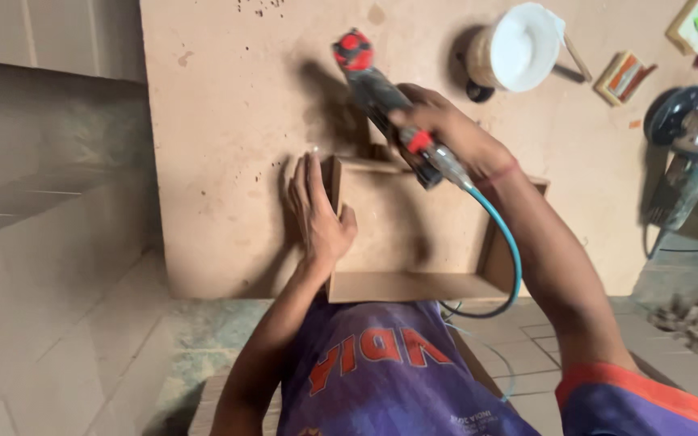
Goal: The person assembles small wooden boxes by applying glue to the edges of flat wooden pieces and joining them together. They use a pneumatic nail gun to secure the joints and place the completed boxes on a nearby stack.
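Both hands work at a shallow wooden box frame (414, 284) lying on the board counter (228, 121) — left hand (317, 214) flat, fingers spread, against its left wall; right hand (446, 137) clenched around a red-and-black air nailer (381, 101) over the far corner.

This is a woodworking shop, set up on a tiled floor (58, 323). A large bare fibreboard sheet (228, 121) serves as the work surface, carrying a half-built open wooden box (414, 242), a hose-fed nail gun (381, 101) (red and black), an angle grinder (688, 153) and a white glue tub (519, 48).
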